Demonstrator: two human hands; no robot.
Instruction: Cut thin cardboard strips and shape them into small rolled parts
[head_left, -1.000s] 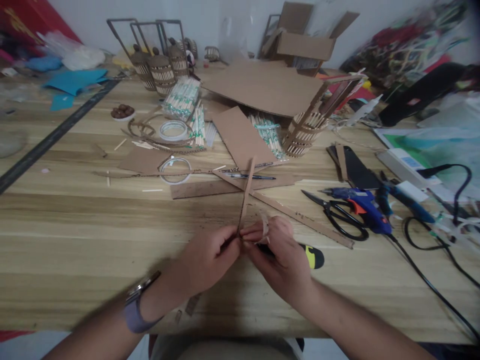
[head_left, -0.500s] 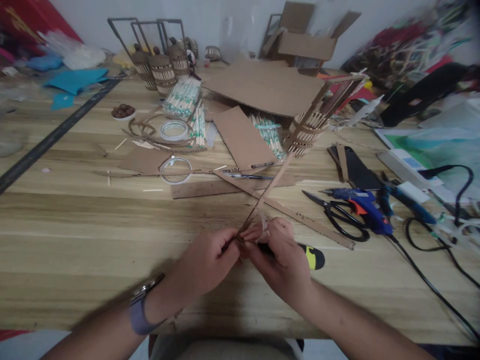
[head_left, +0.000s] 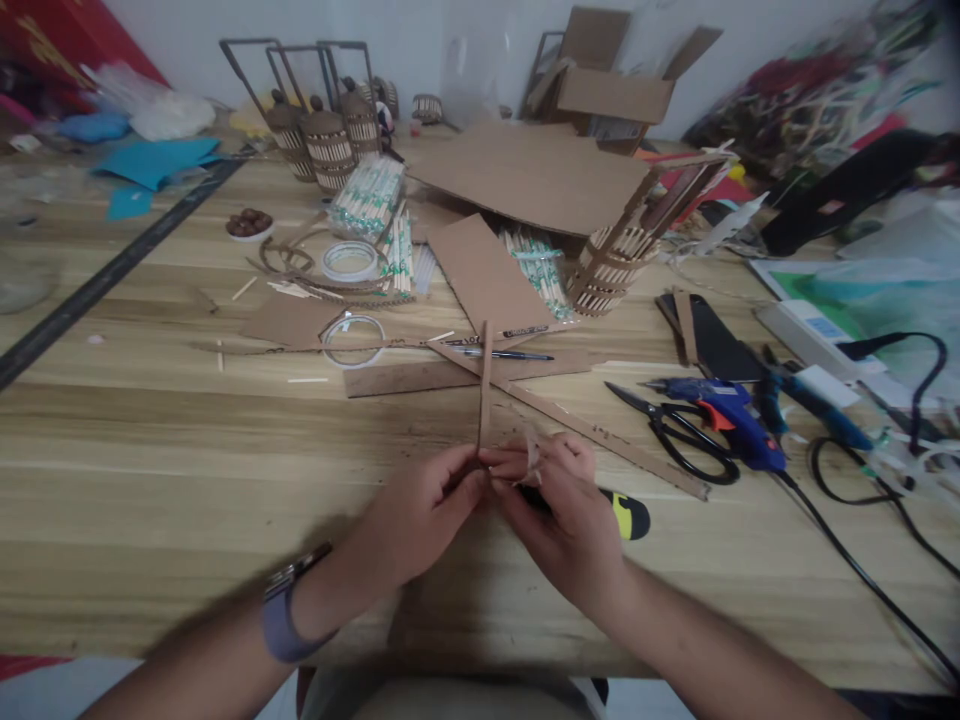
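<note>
Left hand [head_left: 420, 515] and right hand [head_left: 566, 520]: fingers [head_left: 459, 465] of both pinched closed on a narrow cardboard strip [head_left: 486, 390], projecting forward above the desk [head_left: 187, 480].

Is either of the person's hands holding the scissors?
No, the scissors lie on the table beside the glue gun, while the left hand and right hand meet at a cardboard strip.
</note>
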